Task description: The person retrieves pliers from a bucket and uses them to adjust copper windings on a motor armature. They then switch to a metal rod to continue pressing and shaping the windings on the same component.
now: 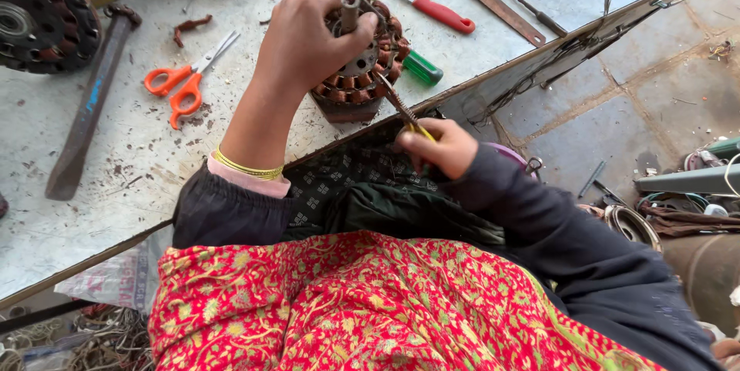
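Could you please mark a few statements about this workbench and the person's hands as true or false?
1. The left hand grips the round motor core from above. True.
2. The right hand holds the orange scissors. False: the orange scissors lie on the table, apart from both hands; the right hand holds a thin yellow-handled tool.
3. The tool's tip reaches the copper windings of the core. True.
4. The red-handled knife lies on the floor. False: it lies on the table beyond the core.
5. A hammer lies left of the scissors. True.
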